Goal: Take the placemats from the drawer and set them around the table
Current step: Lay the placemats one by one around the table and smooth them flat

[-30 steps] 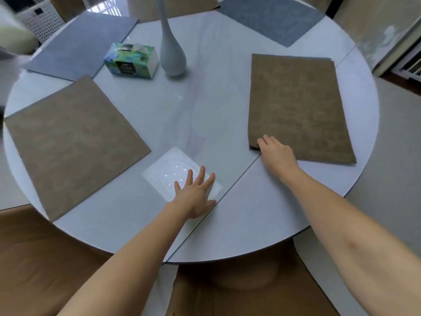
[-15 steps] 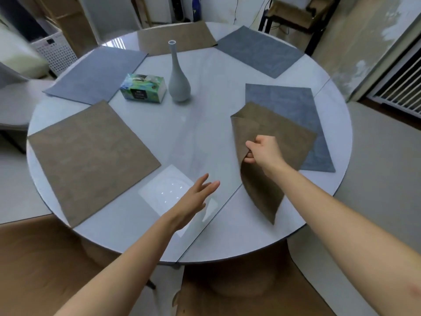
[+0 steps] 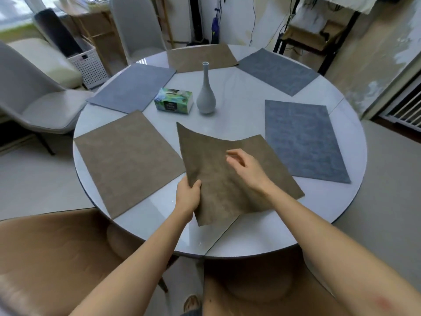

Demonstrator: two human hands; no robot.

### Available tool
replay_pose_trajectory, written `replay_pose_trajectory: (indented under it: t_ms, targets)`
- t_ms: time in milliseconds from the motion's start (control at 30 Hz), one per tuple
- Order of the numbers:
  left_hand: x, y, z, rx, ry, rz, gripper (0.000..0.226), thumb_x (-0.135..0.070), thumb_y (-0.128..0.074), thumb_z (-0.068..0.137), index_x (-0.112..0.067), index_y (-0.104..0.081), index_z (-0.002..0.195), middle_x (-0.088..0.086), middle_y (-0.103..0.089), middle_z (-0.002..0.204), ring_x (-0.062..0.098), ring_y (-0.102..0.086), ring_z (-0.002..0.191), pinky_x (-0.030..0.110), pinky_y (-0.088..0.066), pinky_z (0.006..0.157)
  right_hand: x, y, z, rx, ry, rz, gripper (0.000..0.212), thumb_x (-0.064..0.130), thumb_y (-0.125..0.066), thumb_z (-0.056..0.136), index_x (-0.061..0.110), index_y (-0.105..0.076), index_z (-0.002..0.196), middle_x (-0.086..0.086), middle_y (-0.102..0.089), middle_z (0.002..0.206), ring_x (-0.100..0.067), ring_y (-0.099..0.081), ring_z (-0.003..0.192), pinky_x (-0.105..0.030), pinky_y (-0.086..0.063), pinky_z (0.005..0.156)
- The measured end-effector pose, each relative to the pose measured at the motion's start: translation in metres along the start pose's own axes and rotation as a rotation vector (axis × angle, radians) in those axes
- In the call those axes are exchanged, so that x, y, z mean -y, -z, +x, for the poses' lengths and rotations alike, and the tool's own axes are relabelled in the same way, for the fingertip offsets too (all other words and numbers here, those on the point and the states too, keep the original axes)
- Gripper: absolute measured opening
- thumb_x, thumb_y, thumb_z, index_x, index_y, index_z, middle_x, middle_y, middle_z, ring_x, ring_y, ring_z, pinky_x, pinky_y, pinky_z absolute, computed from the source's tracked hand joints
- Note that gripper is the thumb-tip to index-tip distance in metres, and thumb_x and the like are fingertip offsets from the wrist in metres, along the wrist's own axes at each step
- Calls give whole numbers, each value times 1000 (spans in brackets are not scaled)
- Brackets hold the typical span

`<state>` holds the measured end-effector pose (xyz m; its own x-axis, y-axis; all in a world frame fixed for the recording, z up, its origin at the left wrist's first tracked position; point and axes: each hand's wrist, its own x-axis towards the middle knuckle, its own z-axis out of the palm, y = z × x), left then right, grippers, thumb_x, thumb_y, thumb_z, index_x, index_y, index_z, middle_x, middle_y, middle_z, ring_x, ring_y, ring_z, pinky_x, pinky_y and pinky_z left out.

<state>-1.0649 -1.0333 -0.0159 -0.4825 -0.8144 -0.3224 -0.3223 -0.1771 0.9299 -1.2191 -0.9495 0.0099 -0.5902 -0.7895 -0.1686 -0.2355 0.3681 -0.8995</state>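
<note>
Left hand: left hand (image 3: 187,197), lower centre of the frame, pinches the near left edge of a brown placemat (image 3: 230,176), thumb on top, the other fingers curled out of sight beneath.
Right hand: right hand (image 3: 247,166) is over the same mat, fingers (image 3: 232,153) loosely spread and half curled, gripping nothing; whether the palm touches the fabric cannot be told.
Held mat: rectangular, soft and suede-like, it bows upward, its far corner lifted toward the middle of the frame, its near corner sagging at the table's seam.
Table: round white glossy table (image 3: 239,124) fills the centre, with a straight seam across its near right part.
Laid mats: second brown placemat (image 3: 127,160) lies flat at centre left; a third brown placemat (image 3: 200,58) at the far edge; grey mottled placemats lie at upper left (image 3: 132,87), upper right (image 3: 276,74) and right (image 3: 303,137).
Centrepieces: slim-necked pale vase (image 3: 205,96) stands just beside a green printed tissue box (image 3: 173,103).
Seating: pale padded chair (image 3: 34,101) sits at left.
</note>
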Motion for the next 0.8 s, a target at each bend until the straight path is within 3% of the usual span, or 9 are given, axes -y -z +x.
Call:
replay_pose_trajectory:
  t_ms: [100, 133, 200, 267, 333, 433, 567, 700, 800]
  targets:
    - [-2, 20, 8, 54, 66, -80, 23, -3, -47, 95, -17, -59, 109, -1, -67, 103, 6, -62, 83, 17, -47, 63, -42, 10, -34, 373, 0, -367, 97, 47, -77, 72, 35, -19, 149, 6, -25, 156, -9, -18, 145, -30, -15, 119]
    - [-3, 24, 10, 73, 84, -105, 23, -3, -48, 95, -18, -58, 109, -4, -67, 99, 5, -62, 81, 17, -48, 61, -55, 11, -40, 432, 20, -531, 111, 51, -79, 66, 37, -8, 151, 6, -13, 159, -12, -6, 148, -33, -8, 121]
    - [-3, 27, 14, 123, 129, -176, 23, -4, -49, 96, -19, -59, 109, -5, -68, 96, 8, -64, 82, 19, -50, 63, -81, 8, -42, 413, 94, -918, 118, 51, -76, 68, 34, 5, 151, 1, 0, 161, -16, 3, 149, -37, -3, 121]
    - [-4, 26, 16, 166, 163, -229, 22, -4, -49, 97, -20, -60, 107, -5, -69, 95, 10, -66, 83, 22, -52, 66, -96, 4, -40, 322, 89, -1176, 107, 40, -69, 79, 29, 8, 151, -4, 0, 161, -21, -1, 149, -37, -7, 121]
    - [-6, 23, 18, 199, 164, -240, 22, -3, -49, 97, -21, -60, 105, -4, -70, 96, 11, -67, 84, 22, -54, 67, -100, 0, -40, 273, 27, -1307, 91, 25, -59, 88, 24, 6, 152, -11, -14, 159, -29, -20, 145, -38, -23, 115]
    - [-11, 22, 23, 226, 145, -187, 21, -5, -49, 97, -18, -59, 111, -3, -69, 100, 11, -67, 86, 22, -53, 67, -94, -2, -43, 267, 15, -1403, 74, 0, -37, 93, 18, 3, 153, -24, -43, 138, -35, -59, 110, -40, -48, 85]
    - [-12, 23, 34, 266, 129, -49, 25, -8, -50, 98, -14, -56, 121, 3, -65, 113, 16, -64, 95, 25, -52, 73, -81, 10, -43, 215, -16, -1491, 75, -7, -33, 92, 18, 4, 152, -40, -28, 143, -35, -67, 92, -38, -51, 70]
    - [-12, 19, 46, 309, 133, -168, 26, -9, -55, 96, -13, -58, 121, 2, -68, 111, 16, -67, 96, 28, -54, 78, -70, 25, -48, -5, -84, -1396, 88, -12, -40, 85, 20, 8, 152, -36, -12, 151, -30, -66, 71, -32, -40, 51]
    - [15, 18, 56, 173, 161, -93, 26, -8, -66, 88, -12, -64, 114, 3, -72, 103, 19, -69, 92, 30, -54, 77, -77, 16, -57, -15, -123, -1418, 91, -10, -46, 84, 15, 11, 151, -31, -6, 154, -28, -65, 67, -31, -42, 50]
